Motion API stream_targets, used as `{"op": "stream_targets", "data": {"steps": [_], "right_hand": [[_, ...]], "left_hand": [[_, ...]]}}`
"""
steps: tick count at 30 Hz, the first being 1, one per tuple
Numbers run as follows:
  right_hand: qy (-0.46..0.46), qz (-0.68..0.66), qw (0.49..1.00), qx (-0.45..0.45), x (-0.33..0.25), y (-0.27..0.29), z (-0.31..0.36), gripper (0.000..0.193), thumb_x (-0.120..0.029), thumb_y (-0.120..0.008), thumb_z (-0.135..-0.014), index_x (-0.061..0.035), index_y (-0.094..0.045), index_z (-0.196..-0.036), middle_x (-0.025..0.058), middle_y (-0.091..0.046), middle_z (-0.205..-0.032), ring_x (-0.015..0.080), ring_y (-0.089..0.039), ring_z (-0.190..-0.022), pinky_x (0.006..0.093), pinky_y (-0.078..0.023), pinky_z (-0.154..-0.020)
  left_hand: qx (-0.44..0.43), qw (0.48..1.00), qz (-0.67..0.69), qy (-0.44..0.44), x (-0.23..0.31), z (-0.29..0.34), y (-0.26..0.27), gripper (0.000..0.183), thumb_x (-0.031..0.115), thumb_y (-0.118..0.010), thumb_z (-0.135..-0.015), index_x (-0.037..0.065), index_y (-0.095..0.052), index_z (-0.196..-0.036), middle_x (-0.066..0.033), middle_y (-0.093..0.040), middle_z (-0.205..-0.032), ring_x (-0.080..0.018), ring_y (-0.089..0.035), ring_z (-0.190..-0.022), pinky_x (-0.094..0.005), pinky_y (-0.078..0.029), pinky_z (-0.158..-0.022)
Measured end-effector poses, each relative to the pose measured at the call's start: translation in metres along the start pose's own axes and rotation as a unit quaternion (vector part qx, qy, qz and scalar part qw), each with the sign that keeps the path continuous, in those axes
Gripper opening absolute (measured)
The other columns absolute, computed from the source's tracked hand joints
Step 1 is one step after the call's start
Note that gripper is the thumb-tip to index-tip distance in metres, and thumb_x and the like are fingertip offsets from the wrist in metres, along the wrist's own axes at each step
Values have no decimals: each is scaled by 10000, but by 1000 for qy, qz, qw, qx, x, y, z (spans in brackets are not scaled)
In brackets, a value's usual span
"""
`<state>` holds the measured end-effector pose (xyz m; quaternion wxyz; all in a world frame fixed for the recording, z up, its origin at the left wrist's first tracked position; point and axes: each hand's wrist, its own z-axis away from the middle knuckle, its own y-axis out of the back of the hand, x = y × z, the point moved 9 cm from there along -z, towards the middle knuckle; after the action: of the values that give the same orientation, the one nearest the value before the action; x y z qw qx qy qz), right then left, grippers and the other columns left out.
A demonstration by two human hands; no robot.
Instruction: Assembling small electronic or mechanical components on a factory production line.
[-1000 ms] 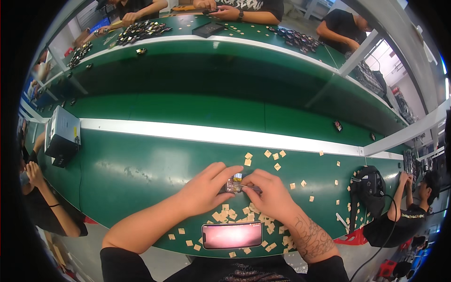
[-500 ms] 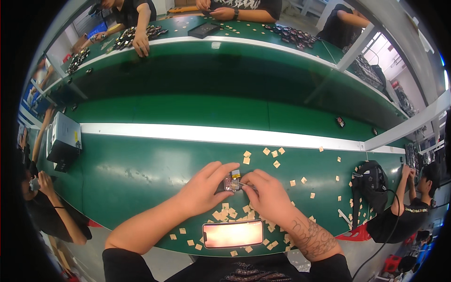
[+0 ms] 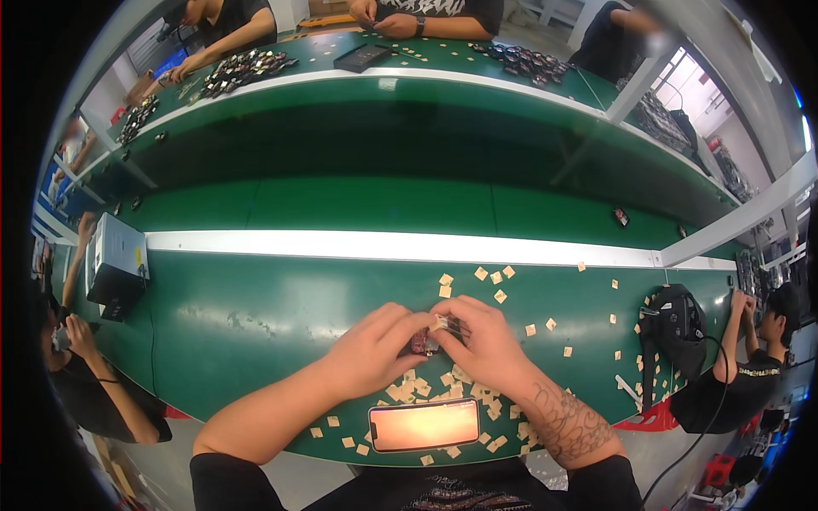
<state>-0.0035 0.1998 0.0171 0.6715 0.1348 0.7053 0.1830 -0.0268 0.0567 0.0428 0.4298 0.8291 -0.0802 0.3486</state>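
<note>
My left hand (image 3: 375,347) is closed around a small electronic device (image 3: 423,342) with an exposed reddish circuit board, mostly hidden by the fingers. My right hand (image 3: 480,341) is closed beside it. From its fingers a thin metallic tool (image 3: 449,323), apparently tweezers, points toward the left fingertips. A small cream piece (image 3: 437,324) shows where the fingertips of both hands meet, above the board. Just below the hands lie many loose cream paper squares (image 3: 415,385). Nearest to me, a phone (image 3: 424,426) with a bright screen lies flat on the green table (image 3: 247,315).
A black bag (image 3: 679,328) with a cable is on the right, near a seated person (image 3: 741,370). At left stands a grey-black box (image 3: 118,260) beside another person (image 3: 102,383). A white rail (image 3: 383,245) crosses behind. Piles of small devices (image 3: 247,72) lie on the far bench.
My hands have drawn together over the device, covering more of it. A cream piece now shows at the fingertips. The far-left co-worker's hand has pulled back from the bench edge.
</note>
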Motion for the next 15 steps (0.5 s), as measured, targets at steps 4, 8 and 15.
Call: {"op": "stream_targets", "data": {"steps": [4, 8, 15], "right_hand": [[15, 21, 1000, 15, -4, 5, 1, 204, -35, -768, -949, 3, -684, -1131, 97, -651, -950, 194, -621, -752, 325, -485, -651], [39, -5, 999, -8, -8, 4, 1, 192, 11, -773, -945, 2, -694, -1120, 63, -632, -914, 104, -555, -719, 278, -448, -626], [46, 12, 996, -80, -1, 14, 0, 196, -19, -764, -959, -24, -727, -1152, 85, -711, -988, 169, -669, -790, 302, -529, -700]], "left_hand": [[-7, 999, 22, 44, -6, 0, 0, 557, 93, -879, -802, 79, -625, -1297, -124, -615, -1084, -358, -634, -999, -462, -547, -868], [-22, 999, -12, 35, -10, 0, -3, 509, 110, -926, -759, 107, -682, -1206, -89, -643, -1071, -306, -649, -952, -407, -560, -796], [-51, 998, -22, 35, -13, 4, -6, 281, 144, -864, -822, 131, -739, -1073, -50, -632, -1084, -270, -654, -993, -421, -552, -868]]}}
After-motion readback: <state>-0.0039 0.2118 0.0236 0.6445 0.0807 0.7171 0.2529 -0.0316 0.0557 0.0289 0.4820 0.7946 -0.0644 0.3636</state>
